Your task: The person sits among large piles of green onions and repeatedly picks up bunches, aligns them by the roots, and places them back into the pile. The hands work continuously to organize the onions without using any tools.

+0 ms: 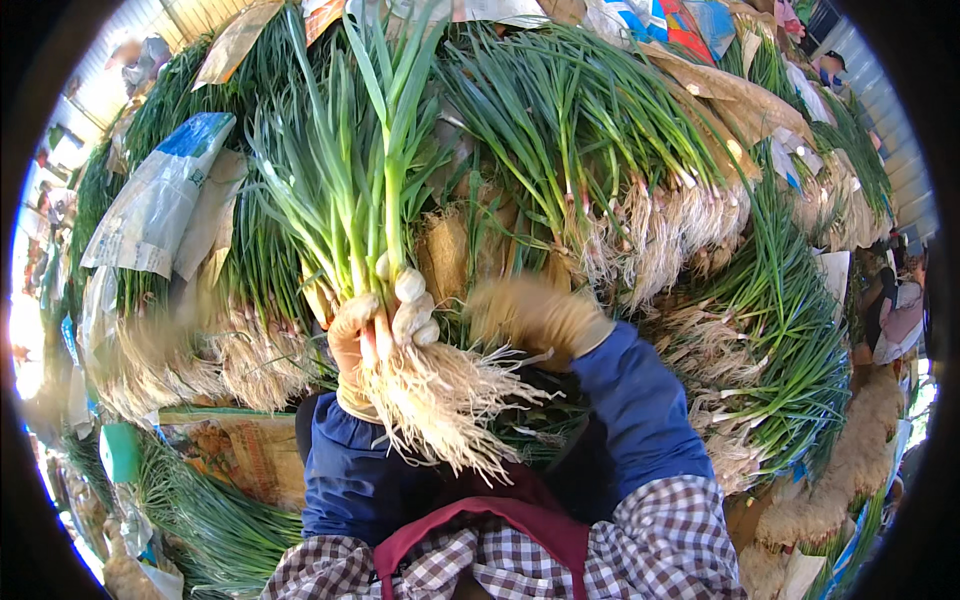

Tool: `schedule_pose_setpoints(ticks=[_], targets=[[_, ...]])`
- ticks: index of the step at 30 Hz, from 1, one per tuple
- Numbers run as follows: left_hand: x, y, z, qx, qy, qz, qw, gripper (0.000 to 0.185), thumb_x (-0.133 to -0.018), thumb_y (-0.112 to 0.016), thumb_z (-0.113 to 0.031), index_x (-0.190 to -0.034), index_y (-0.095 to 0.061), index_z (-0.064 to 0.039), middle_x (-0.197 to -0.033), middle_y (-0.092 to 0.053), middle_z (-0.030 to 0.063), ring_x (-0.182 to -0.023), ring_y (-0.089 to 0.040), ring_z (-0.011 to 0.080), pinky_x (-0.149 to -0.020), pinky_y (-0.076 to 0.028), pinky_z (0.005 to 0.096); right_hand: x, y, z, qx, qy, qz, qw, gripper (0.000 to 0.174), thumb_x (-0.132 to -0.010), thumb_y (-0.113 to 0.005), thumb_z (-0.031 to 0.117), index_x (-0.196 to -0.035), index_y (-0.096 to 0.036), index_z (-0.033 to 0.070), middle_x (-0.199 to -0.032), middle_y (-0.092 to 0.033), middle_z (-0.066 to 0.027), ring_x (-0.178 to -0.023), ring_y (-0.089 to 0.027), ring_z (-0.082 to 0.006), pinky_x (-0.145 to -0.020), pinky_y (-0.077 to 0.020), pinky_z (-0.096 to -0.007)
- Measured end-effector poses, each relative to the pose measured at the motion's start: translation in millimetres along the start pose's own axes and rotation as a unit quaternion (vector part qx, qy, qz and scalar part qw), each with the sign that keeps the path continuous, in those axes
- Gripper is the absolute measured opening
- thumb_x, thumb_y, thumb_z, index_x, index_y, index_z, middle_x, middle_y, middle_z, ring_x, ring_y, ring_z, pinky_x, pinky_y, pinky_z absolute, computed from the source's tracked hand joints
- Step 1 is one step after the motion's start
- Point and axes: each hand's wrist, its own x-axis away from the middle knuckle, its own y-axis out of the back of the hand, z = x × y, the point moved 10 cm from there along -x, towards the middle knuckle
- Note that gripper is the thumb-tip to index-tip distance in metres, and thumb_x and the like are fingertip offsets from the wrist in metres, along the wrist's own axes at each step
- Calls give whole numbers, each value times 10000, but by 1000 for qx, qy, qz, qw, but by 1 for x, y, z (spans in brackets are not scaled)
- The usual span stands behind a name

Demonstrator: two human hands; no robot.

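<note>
My left hand [347, 341], in a tan glove, grips a bunch of green garlic or similar onion-like plants [352, 225] by the lower stems. The long green leaves fan upward, and a thick mass of pale roots [450, 397] hangs down to the right. What look like pale fingertips wrap the stems from the right side. Right of the bunch is my right hand [532, 311], gloved too and blurred by motion. It sits apart from the stems, above the root ends; whether its fingers hold anything cannot be made out.
Heaped bundles of the same plants [570, 120] surround me, roots facing inward. More lie at the right [780, 352] and lower left. A plastic sack [161, 195] covers some on the left; a brown sheet [720, 90] lies upper right. A green block [120, 452] sits left. People are in the background.
</note>
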Motion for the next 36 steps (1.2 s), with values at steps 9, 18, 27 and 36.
schedule_pose_setpoints(ticks=[9,18,27,36], targets=[[-8,47,20,-55,28,-125,990,545,-805,-571,-100,-1317,-446,40,-991,-590,119,-875,-568,204,-850,-471,317,67,99,-69,230,-226,-426,846,316,-834,-618,409,-771,-646,100,-670,-652,-76,-611,-649,-256,-565,-513,-410],[-9,71,31,-208,71,-151,964,423,-844,-570,-129,-1226,-547,52,-968,-667,200,-630,-568,119,-463,-397,151,49,62,54,173,25,-311,934,234,-814,-676,285,-967,-643,110,-814,-594,-67,-697,-614,-227,-568,-496,-303],[5,41,5,-54,-23,-113,992,472,-796,-606,-159,-1242,-520,-34,-1142,-594,184,-924,-606,294,-845,-503,436,38,39,16,-355,-44,-5,934,352,-896,-643,324,-1130,-672,63,-979,-672,-101,-781,-570,-108,-730,-501,-262],[9,51,50,-224,96,-148,958,421,-810,-595,-159,-1149,-570,90,-878,-671,257,-826,-667,322,-808,-539,338,12,16,-46,-570,-141,-171,791,225,-919,-614,268,-1014,-623,65,-799,-658,-14,-528,-499,-54,-449,-385,-187]])
